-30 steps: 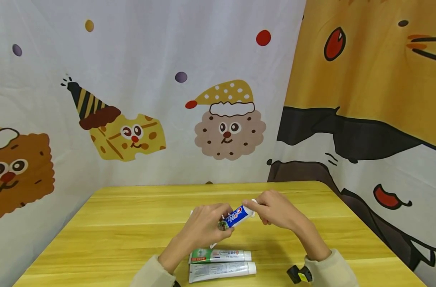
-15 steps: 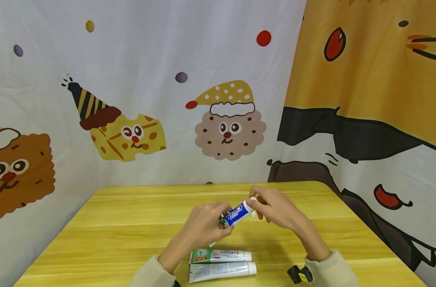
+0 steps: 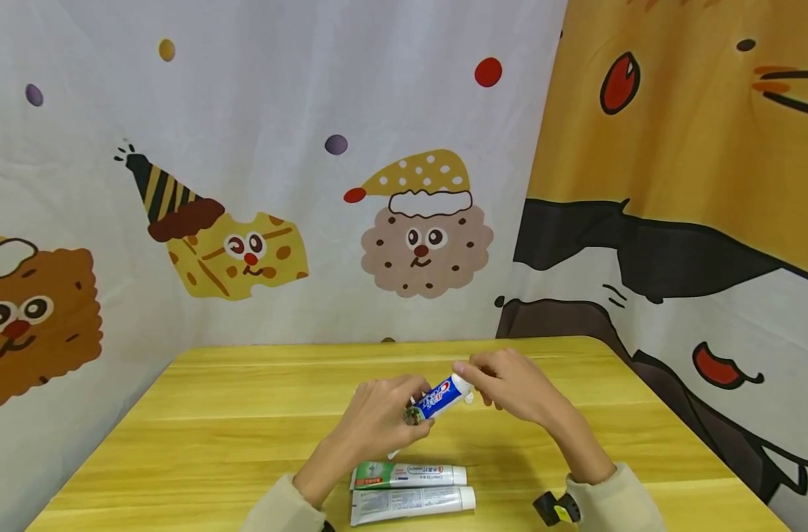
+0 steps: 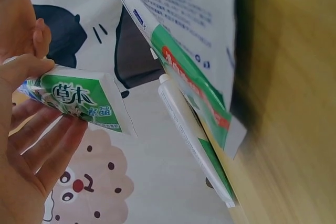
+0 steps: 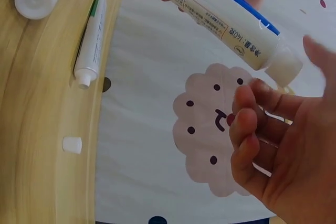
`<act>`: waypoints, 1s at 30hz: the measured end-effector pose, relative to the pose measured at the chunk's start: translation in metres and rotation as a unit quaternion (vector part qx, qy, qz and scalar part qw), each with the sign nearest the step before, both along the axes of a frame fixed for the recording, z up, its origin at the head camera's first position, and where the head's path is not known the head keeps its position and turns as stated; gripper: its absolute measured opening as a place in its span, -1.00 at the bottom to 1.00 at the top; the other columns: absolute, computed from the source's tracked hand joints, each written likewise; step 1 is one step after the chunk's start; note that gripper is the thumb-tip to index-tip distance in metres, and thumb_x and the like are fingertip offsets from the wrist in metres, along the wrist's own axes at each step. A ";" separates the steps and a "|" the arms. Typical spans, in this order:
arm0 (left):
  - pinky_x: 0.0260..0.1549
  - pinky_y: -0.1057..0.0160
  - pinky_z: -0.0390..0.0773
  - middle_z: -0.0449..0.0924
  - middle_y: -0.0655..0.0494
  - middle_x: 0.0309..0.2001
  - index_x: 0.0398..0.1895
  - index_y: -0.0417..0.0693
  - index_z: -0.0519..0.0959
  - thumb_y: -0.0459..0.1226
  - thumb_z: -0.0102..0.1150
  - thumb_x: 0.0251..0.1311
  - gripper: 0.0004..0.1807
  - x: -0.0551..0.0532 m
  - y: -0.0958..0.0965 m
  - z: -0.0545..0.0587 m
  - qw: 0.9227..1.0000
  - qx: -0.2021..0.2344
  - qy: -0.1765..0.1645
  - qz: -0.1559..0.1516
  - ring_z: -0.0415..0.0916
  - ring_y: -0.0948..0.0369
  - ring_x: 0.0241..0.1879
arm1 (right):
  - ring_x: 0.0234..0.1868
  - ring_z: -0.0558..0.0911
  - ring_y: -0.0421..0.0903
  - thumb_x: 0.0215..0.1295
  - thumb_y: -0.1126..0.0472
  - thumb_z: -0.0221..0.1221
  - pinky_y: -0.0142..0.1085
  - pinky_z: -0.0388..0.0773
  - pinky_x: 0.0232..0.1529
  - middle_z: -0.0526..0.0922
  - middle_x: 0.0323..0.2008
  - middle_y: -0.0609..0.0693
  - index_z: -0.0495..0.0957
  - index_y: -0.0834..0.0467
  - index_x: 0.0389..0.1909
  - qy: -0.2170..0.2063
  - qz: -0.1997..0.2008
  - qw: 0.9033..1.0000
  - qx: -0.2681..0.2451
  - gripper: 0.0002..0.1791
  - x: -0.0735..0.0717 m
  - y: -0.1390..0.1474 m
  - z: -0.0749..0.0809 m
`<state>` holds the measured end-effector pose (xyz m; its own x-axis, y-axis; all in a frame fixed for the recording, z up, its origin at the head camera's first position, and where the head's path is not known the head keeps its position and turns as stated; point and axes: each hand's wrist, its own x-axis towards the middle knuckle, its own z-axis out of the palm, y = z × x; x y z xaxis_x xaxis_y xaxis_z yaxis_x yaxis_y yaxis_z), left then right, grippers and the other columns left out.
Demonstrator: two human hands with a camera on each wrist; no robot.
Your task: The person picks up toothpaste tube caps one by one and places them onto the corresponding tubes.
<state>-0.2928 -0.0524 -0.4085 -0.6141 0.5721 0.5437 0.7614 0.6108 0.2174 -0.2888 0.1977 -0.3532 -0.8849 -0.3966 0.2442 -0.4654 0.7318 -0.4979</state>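
Note:
My left hand [image 3: 379, 419] grips a blue, white and green toothpaste tube [image 3: 440, 399] near its flat end, tilted above the table. Its white cap [image 5: 284, 66] is on and points up towards my right hand [image 3: 513, 384]. In the right wrist view, the right hand's thumb and loosely bent fingers stand around the cap, apart from it. Behind the left hand lies another toothpaste tube [image 5: 90, 45], its bare nozzle showing. A loose white cap [image 5: 72, 145] stands on the table near that nozzle.
Nearer the front, a green-and-white toothpaste tube [image 3: 410, 474] and a white printed tube [image 3: 413, 505] lie side by side, caps to the right. The wooden table [image 3: 244, 428] ends at a printed curtain [image 3: 310, 310]. A black-and-yellow device [image 3: 555, 508] sits at the right sleeve.
The right hand's fingers have shifted around the capped end, reaching over it half a second ago and now drawn back. The left hand and its tube have barely moved.

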 end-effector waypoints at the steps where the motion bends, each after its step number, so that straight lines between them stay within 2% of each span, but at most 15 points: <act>1: -0.53 0.57 0.39 0.74 0.25 -0.30 -0.09 0.09 0.62 -0.07 0.48 0.13 -0.67 0.000 0.000 0.000 1.000 0.000 0.000 0.001 0.49 0.51 -0.49 | -0.70 0.50 -0.16 0.57 -0.21 0.00 -0.29 0.48 -0.58 0.50 -0.70 -0.18 0.53 0.01 -0.49 -0.001 0.009 1.000 -0.004 -0.51 0.000 0.001 0.000; 3: -0.53 0.57 0.38 0.74 0.26 -0.30 -0.10 0.09 0.62 -0.07 0.48 0.13 -0.67 0.000 0.000 0.000 1.000 -0.001 0.000 0.002 0.48 0.51 -0.49 | -0.69 0.51 -0.15 0.57 -0.13 0.04 -0.29 0.52 -0.59 0.52 -0.66 -0.18 0.50 -0.04 -0.42 0.000 0.025 1.000 -0.012 -0.63 0.000 0.002 0.000; 5: -0.54 0.57 0.38 0.74 0.26 -0.30 -0.10 0.10 0.62 -0.07 0.48 0.13 -0.67 0.000 0.000 0.000 1.000 -0.002 0.000 0.001 0.47 0.51 -0.49 | -0.69 0.51 -0.15 0.58 -0.11 0.04 -0.29 0.52 -0.59 0.51 -0.66 -0.19 0.50 -0.05 -0.44 0.000 0.034 0.999 -0.014 -0.64 0.000 0.003 -0.001; 9: -0.53 0.58 0.38 0.74 0.26 -0.29 -0.10 0.10 0.63 -0.07 0.49 0.12 -0.67 0.000 0.001 -0.001 1.000 -0.004 0.000 -0.002 0.47 0.51 -0.49 | -0.70 0.51 -0.17 0.59 -0.20 -0.02 -0.30 0.48 -0.57 0.47 -0.73 -0.20 0.50 -0.06 -0.64 0.003 0.022 1.000 -0.006 -0.44 0.000 0.003 -0.001; 11: -0.53 0.58 0.38 0.75 0.25 -0.29 -0.10 0.09 0.63 -0.07 0.49 0.12 -0.67 0.001 0.001 -0.001 1.000 -0.004 -0.001 -0.003 0.48 0.51 -0.49 | -0.70 0.52 -0.17 0.58 -0.25 -0.04 -0.30 0.46 -0.57 0.46 -0.75 -0.20 0.51 -0.06 -0.68 0.001 0.013 1.000 -0.002 -0.39 0.000 0.002 -0.002; 18: -0.55 0.57 0.36 0.74 0.27 -0.30 -0.11 0.10 0.63 -0.06 0.49 0.12 -0.67 0.001 0.002 -0.002 1.000 -0.006 0.001 0.004 0.44 0.51 -0.51 | -0.68 0.51 -0.18 0.57 -0.18 0.03 -0.29 0.52 -0.57 0.54 -0.66 -0.13 0.53 -0.07 -0.44 0.002 0.027 1.000 -0.002 -0.60 0.000 0.003 -0.002; 25: -0.54 0.60 0.36 0.75 0.26 -0.30 -0.10 0.09 0.64 -0.07 0.50 0.10 -0.66 0.000 0.003 -0.003 1.000 -0.003 0.009 -0.006 0.46 0.51 -0.51 | -0.74 0.45 -0.19 0.57 -0.31 -0.07 -0.32 0.35 -0.60 0.43 -0.80 -0.19 0.52 -0.06 -0.71 -0.006 0.001 1.000 0.012 -0.34 -0.003 0.001 -0.003; 30: -0.55 0.60 0.35 0.74 0.26 -0.32 -0.11 0.10 0.64 -0.07 0.51 0.10 -0.67 0.000 0.003 -0.003 1.000 -0.003 0.013 -0.003 0.47 0.50 -0.51 | -0.71 0.49 -0.19 0.55 -0.27 -0.02 -0.33 0.42 -0.59 0.50 -0.73 -0.13 0.58 -0.06 -0.54 -0.004 0.016 1.000 0.024 -0.47 -0.004 0.000 -0.003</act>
<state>-0.2929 -0.0494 -0.4114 -0.5962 0.5791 0.5561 0.7704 0.6075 0.1934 -0.2926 0.1981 -0.3565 -0.8735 -0.4353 0.2180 -0.4850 0.7396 -0.4665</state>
